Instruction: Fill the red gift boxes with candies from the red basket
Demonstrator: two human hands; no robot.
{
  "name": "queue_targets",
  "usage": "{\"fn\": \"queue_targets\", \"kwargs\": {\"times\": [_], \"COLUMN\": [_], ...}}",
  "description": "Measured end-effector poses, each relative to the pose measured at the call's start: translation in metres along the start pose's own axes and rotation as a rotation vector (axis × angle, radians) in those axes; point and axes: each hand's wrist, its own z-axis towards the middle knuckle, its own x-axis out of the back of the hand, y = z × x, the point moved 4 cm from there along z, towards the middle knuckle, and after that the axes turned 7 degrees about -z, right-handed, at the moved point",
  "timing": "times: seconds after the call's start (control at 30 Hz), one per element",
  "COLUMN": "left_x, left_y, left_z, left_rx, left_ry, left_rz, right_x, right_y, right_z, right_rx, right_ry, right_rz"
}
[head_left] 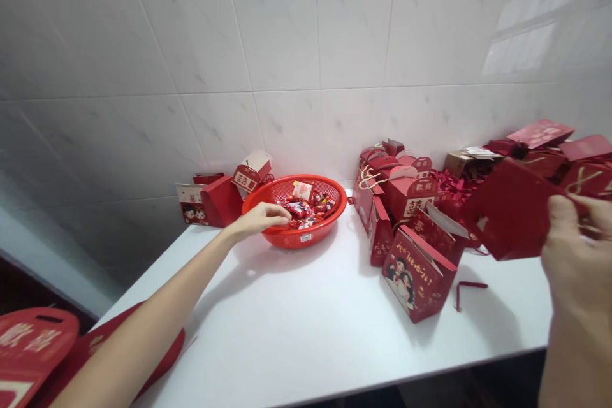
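My left hand (264, 217) reaches over the near left rim of a red plastic colander (287, 239), fingers stretched out and slightly apart from the thumb. Close to its fingertips lie several wrapped candies (302, 209) in red, white and pink. Nothing shows in that hand. At the right, my right hand (574, 229) is closed on the edge of a dark red paper gift box (511, 213), held tilted above the table. Its fingertips are partly hidden and the box is slightly blurred.
The white table (296, 325) stands against a tiled wall. Red gift boxes (421, 274) crowd right of the colander; more boxes (222, 201) stand at left. Several red packages (542, 159) pile up at far right. A dark red cord (471, 284) lies near the front. Red box pieces (38, 344) are at lower left.
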Motion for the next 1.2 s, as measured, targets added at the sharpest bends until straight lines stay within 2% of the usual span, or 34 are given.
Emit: {"fn": "queue_targets", "kwargs": {"times": [0.13,0.23,0.37,0.47,0.53,0.63,0.7,0.77,0.87,0.97,1.07,1.2], "left_x": [-0.002,-0.001,0.0,0.009,0.024,0.052,0.068,0.079,0.088,0.09,0.09,0.099], "left_y": [0.002,-0.002,-0.01,-0.01,-0.005,0.005,0.008,0.008,0.005,0.005,0.009,0.022], "left_z": [0.0,0.001,0.004,0.008,0.011,0.021,0.031,0.043,0.059,0.066,0.061,0.044], "left_rx": [-0.017,-0.034,-0.042,-0.074,-0.118,-0.094,0.014,0.124,0.197,0.219,0.22,0.169], "left_ry": [-0.056,-0.063,-0.066,0.024,0.19,0.449,0.517,0.536,0.559,0.591,0.645,0.789], "left_rz": [0.055,0.075,0.074,0.042,0.097,0.364,0.554,0.656,0.669,0.647,0.61,0.534], "right_x": [-0.037,-0.056,-0.066,-0.067,-0.062,-0.042,-0.024,-0.007,0.012,0.018,0.015,0.0], "right_y": [0.019,0.025,0.027,0.027,0.022,-0.006,-0.036,-0.066,-0.104,-0.133,-0.145,-0.155], "right_z": [-0.025,-0.042,-0.05,-0.049,-0.045,-0.04,-0.041,-0.046,-0.058,-0.074,-0.086,-0.098], "right_rx": [-0.174,-0.189,-0.156,-0.139,-0.13,-0.057,0.026,0.078,0.139,0.373,0.492,0.492], "right_ry": [-0.143,-0.249,-0.337,-0.381,-0.332,-0.072,0.056,0.086,0.014,-0.14,-0.23,-0.333], "right_rz": [-0.032,0.02,0.045,0.05,0.053,0.147,0.274,0.44,0.636,0.692,0.75,0.805]}}
